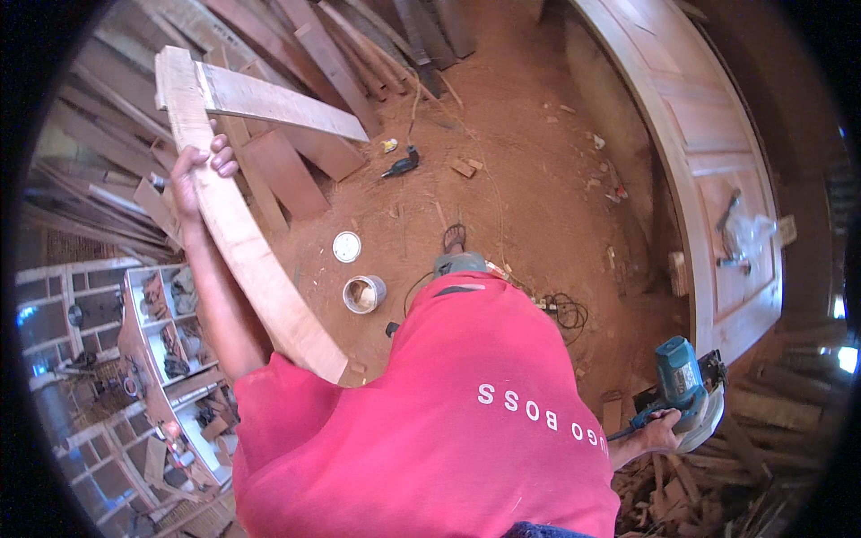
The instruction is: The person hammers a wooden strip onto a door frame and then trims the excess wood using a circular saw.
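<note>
My left hand [208,164], raised at the upper left, grips a long, pale, slightly curved wooden plank [247,260], which runs down along my forearm toward my red shirt. A shorter pale board [282,108] crosses near its top end; I cannot tell whether the two are joined. My right hand [662,429], low at the right, is closed on the handle of a teal power saw [680,377], which is beside the lower end of a panelled wooden door [726,152].
Leaning boards [296,175] line the upper left. On the dusty floor [511,206] are a drill [402,164], a bucket [352,296], a white lid [347,247] and tangled cables [565,314]. Shelves [184,377] stand at the left. Piled offcuts [762,430] fill the lower right.
</note>
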Available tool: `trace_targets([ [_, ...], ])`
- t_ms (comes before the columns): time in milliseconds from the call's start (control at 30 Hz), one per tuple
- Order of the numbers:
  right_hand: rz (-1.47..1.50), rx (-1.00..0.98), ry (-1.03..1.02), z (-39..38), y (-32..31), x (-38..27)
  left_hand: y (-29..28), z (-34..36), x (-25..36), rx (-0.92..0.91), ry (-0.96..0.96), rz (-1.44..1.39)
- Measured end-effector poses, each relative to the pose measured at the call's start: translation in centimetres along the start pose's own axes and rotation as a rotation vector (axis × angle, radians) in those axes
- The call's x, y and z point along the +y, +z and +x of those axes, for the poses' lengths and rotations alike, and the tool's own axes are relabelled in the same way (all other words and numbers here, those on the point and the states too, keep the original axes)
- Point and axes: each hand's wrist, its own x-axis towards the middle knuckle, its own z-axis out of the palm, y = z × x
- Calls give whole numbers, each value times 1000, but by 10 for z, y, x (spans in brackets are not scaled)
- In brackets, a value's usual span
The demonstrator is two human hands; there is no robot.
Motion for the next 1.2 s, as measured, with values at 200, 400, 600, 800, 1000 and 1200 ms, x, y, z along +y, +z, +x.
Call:
trace_targets([
  [200, 202, -35, 18, -10, 10, -30, -90, -18, 3, 387, 35, -48],
  [400, 312, -141, -22, -19, 9, -50, -138, -62, -2, 703, 223, -30],
  [600, 322, -254, -122, -42, 13, -75, -248, -49, 6, 903, 298, -114],
  [800, 313, -240, -169, -49, 3, -89, -307, -48, -34, 885, 353, -201],
  [1000, 402, -281, -197, -37, 6, -69, -350, -73, -49, 888, 444, 2],
  [1200, 395, -179, -196, -33, 14, -65, -341, -94, -100, 1048, 236, -122],
])
